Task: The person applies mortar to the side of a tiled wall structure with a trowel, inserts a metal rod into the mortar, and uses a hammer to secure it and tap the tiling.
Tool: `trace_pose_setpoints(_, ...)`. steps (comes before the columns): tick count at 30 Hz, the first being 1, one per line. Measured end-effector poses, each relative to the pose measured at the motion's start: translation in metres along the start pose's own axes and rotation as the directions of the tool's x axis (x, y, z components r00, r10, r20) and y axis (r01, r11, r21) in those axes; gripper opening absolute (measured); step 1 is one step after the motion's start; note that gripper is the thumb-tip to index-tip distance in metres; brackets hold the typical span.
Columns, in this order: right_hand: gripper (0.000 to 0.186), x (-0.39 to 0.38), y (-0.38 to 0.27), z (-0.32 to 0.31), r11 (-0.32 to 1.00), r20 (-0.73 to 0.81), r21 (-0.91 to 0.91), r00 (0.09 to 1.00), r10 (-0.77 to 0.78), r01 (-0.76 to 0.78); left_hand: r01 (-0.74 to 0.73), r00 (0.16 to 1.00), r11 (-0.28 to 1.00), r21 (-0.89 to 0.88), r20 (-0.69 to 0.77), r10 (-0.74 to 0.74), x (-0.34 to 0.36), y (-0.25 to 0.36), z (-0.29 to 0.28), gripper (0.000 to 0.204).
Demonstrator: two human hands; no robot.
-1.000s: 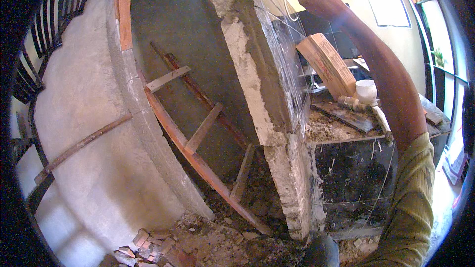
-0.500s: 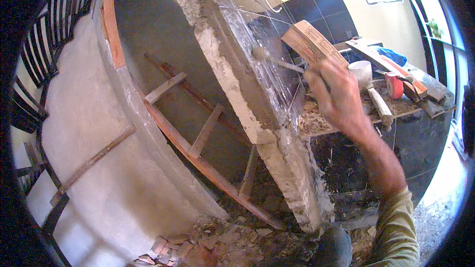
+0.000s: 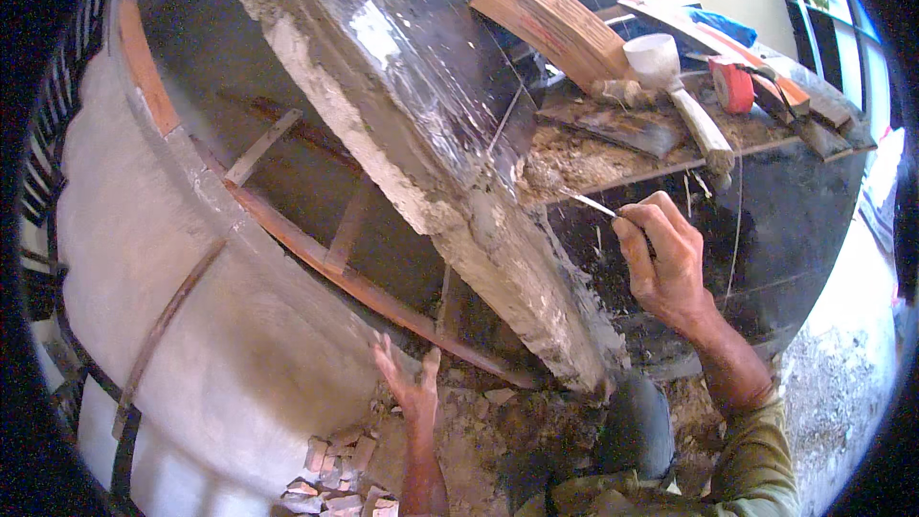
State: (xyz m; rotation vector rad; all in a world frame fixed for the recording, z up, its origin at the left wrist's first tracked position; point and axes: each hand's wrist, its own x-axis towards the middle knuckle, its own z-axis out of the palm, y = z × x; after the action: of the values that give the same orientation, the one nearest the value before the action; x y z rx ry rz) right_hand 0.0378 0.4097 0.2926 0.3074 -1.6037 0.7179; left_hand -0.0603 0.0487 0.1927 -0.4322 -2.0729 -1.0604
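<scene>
Your right hand (image 3: 665, 257) is closed around the handle of a slim tool (image 3: 593, 204), raised in front of the black-tiled counter (image 3: 785, 230). The tool's pale shaft points up and left; its far end blends into brown rubble (image 3: 593, 158) at the counter edge, so whether it touches cannot be told. Your left hand (image 3: 410, 383) is low at centre, fingers spread, gripping nothing visible. It is near the curved grey wall (image 3: 278, 316) and the ladder-like wooden frame (image 3: 369, 290); contact is unclear. Between your hands, a rough, mortar-edged wall (image 3: 498, 235) slants down to the right. On the counter are a long cardboard box (image 3: 555, 24), a white cup-shaped object (image 3: 654, 60) and a red roll (image 3: 732, 86). Broken bricks (image 3: 340, 464) lie bottom left of centre.
</scene>
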Motion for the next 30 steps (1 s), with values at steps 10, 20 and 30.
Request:
trace_pose_setpoints(10,0.017,-0.085,0.016,-0.049,0.968,0.004,-0.238,0.997,0.078,-0.075,-0.293,0.955,0.945,-0.149,-0.101,0.280,0.030,0.019,0.025,0.082)
trace_pose_setpoints(20,0.016,-0.261,-0.039,-0.158,0.581,0.005,-0.563,0.701,0.714,-0.587,0.047,0.988,0.979,0.199,0.133,-0.075,-0.019,-0.045,0.034,0.078)
trace_pose_setpoints(30,0.008,-0.200,-0.016,-0.195,0.516,-0.186,-0.624,0.753,0.631,-0.587,0.224,0.957,0.974,-0.037,0.199,-0.213,-0.056,-0.056,0.071,0.072)
